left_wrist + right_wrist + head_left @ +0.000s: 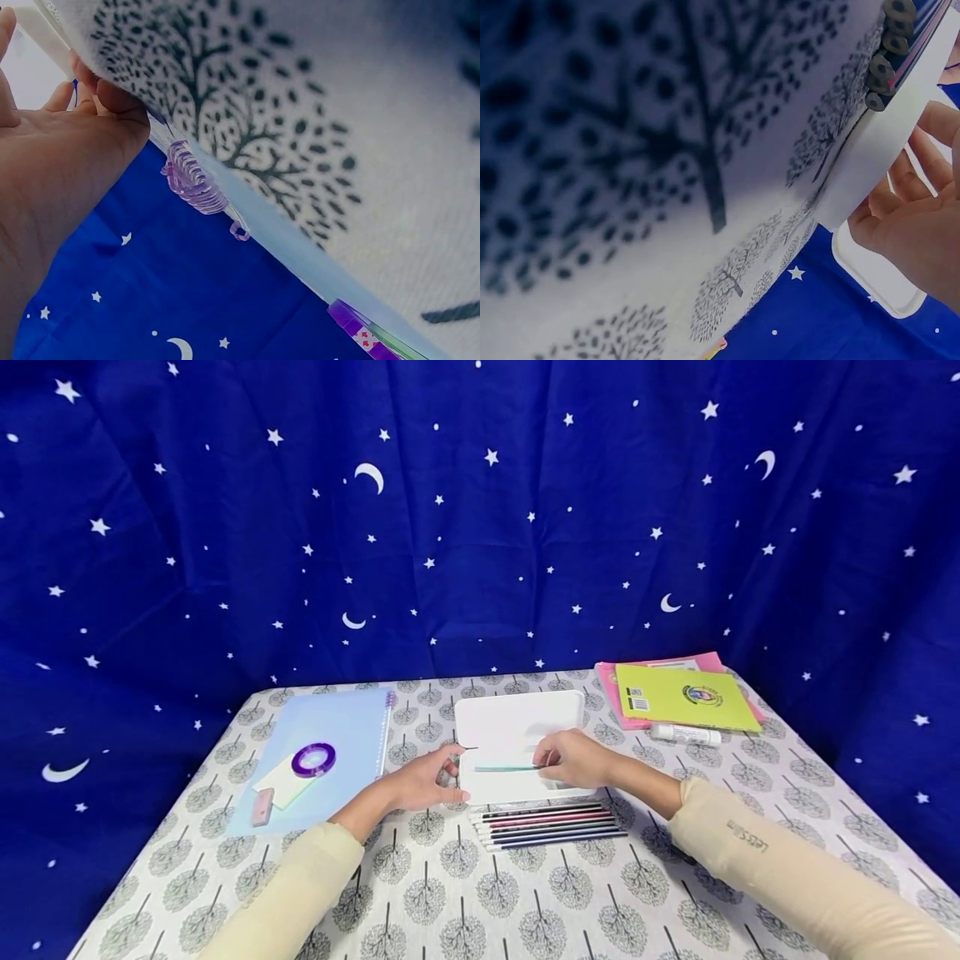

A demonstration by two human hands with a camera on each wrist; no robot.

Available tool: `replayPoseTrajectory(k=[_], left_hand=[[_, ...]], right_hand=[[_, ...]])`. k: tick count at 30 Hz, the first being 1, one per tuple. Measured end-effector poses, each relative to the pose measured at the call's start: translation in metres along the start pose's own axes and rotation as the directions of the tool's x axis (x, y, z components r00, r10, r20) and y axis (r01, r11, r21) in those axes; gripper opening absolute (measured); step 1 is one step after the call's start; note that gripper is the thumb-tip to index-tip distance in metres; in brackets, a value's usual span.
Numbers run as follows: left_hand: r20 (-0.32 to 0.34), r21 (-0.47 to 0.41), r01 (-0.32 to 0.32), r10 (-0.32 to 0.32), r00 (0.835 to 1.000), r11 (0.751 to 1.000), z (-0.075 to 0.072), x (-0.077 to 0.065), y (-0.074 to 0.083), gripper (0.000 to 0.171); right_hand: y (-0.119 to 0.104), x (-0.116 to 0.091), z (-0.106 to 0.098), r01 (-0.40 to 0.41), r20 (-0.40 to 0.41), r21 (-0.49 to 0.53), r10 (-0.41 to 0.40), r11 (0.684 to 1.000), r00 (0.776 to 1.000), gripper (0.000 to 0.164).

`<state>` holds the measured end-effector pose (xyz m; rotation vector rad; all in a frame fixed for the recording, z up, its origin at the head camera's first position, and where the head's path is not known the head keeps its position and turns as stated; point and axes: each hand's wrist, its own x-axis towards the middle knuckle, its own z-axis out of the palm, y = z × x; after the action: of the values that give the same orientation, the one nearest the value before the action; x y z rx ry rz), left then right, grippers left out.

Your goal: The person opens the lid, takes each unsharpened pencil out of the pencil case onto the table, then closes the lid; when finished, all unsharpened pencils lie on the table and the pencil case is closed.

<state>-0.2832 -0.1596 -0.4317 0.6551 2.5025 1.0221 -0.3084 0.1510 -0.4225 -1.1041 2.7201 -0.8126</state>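
A white pencil case (517,714) lies open on the table, its lid tilted up at the back. My left hand (423,779) holds the case's left end, with the thumb at the front corner and the index finger near the hinge. Inside the case my right hand (573,758) pinches a thin teal pencil (498,768), which lies across the tray and points left. Part of the pencil is hidden by the fingers. Just in front of the case lies a row of several pencils (551,825), mostly dark and red; their ends (881,71) show in the right wrist view.
At left, a pale blue spiral notebook (330,722) bears a purple tape roll (313,747), a pale note pad (283,783) and a pink eraser (262,807). At back right are a yellow-green book (667,697), a pink one (609,685) and a glue stick (686,735).
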Motion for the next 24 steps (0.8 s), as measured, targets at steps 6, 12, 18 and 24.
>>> replayPoseTrajectory(k=[6,12,18,24], left_hand=[[-0.002,-0.004,0.004,-0.004,1.0,1.0,0.0004,0.0005,-0.0011,0.083],[-0.002,-0.002,0.002,-0.002,1.0,1.0,0.0013,0.0002,0.0007,0.083],[-0.004,0.004,0.004,-0.004,1.0,1.0,0.0007,-0.0005,0.0007,0.083],[-0.006,-0.008,-0.003,0.003,1.0,1.0,0.0005,-0.0004,-0.0003,0.083]], right_hand=[[0.0023,0.0013,0.0003,0.008,0.051,0.031,-0.01,0.999,0.999,0.006],[0.0031,0.0012,0.0016,0.0,0.065,0.054,-0.004,0.999,0.998,0.01],[0.0016,0.0033,0.0018,-0.001,0.081,0.07,-0.005,0.998,0.997,0.011],[0.002,0.0041,0.001,-0.011,0.102,0.091,0.002,0.996,0.995,0.01]])
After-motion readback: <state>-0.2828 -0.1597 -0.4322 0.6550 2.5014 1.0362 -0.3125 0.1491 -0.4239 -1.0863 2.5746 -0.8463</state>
